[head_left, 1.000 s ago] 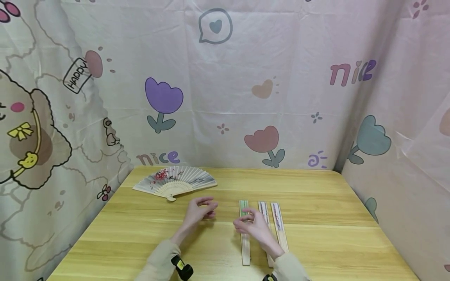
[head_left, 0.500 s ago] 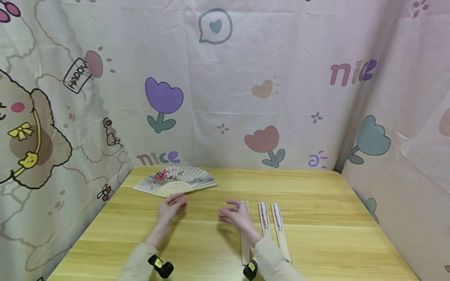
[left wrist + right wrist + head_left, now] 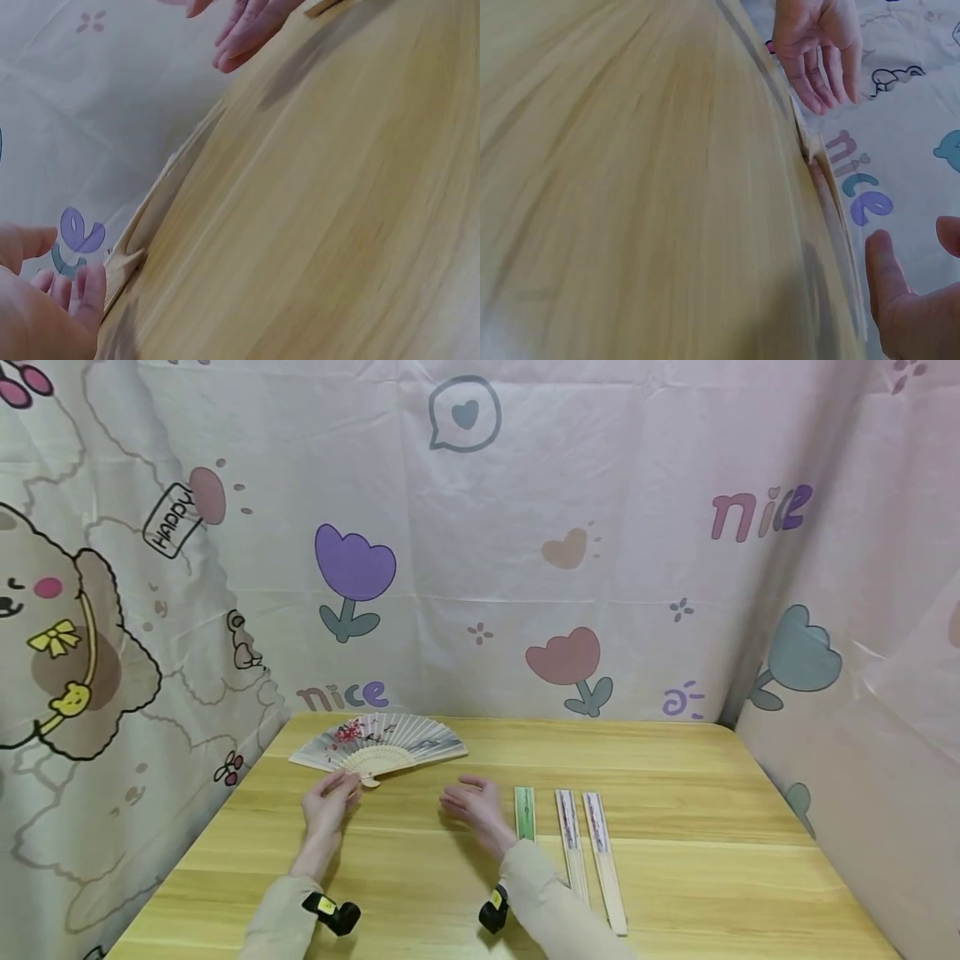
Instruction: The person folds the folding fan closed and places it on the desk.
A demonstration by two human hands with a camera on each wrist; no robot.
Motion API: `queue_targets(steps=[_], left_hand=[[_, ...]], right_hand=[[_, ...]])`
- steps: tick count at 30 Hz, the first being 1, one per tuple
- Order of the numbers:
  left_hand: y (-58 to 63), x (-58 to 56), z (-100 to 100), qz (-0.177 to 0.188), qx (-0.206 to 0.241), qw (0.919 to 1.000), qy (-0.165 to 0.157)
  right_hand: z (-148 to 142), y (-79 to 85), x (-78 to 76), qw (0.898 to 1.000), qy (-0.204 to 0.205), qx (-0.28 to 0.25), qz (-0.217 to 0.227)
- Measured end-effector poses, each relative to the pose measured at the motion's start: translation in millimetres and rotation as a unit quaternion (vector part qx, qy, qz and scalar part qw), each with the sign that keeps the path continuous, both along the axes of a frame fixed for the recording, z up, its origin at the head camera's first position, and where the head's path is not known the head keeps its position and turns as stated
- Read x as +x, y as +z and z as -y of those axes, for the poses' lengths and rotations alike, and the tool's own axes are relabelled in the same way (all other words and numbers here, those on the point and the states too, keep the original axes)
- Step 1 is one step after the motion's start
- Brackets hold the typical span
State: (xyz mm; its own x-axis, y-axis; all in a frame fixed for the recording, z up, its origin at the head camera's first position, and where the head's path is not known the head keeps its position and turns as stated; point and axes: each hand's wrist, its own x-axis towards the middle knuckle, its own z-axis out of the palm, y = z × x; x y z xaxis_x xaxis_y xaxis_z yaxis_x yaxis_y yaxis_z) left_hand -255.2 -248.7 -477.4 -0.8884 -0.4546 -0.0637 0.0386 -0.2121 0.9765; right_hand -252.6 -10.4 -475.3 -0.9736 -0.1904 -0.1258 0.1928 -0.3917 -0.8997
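A spread folding fan (image 3: 411,739), pale with red blossoms and light ribs, lies at the back left of the table. My left hand (image 3: 324,814) hovers by the fan's pivot end, fingers loosely bent and holding nothing; in the left wrist view its fingertips overlap the fan (image 3: 161,199). My right hand (image 3: 478,810) is in the air to the right of the fan, fingers relaxed with nothing between them. Right of that hand lie a closed green folding fan (image 3: 525,810), partly hidden by the right sleeve, and two closed fans with purplish patterns, one nearer (image 3: 568,827) and one farther right (image 3: 606,864).
The wooden table (image 3: 697,827) reaches back to a printed cloth curtain (image 3: 480,527), which also hangs along the left and right sides. Black wrist cameras sit on both beige sleeves (image 3: 543,893).
Both hands have moved left: the left one to the spread fan's pivot end, the right one away from over the closed fans. The fans lie as before; the head view has shifted slightly.
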Motion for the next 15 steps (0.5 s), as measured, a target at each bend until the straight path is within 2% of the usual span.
queue_targets(steps=[2, 9, 15], left_hand=[[-0.7, -2.2, 2, 0.011, -0.004, 0.9999, 0.002], [1.6, -4.4, 8, 0.054, 0.023, 0.998, -0.024], [2.1, -4.7, 10, 0.066, -0.005, 0.9959, -0.061]], right_hand=[[8, -2.3, -3.6, 1.0, -0.002, -0.009, 0.007], [36, -9.4, -18.4, 0.997, 0.004, -0.06, 0.054], [53, -13.3, -26.1, 0.993, -0.003, -0.097, 0.067]])
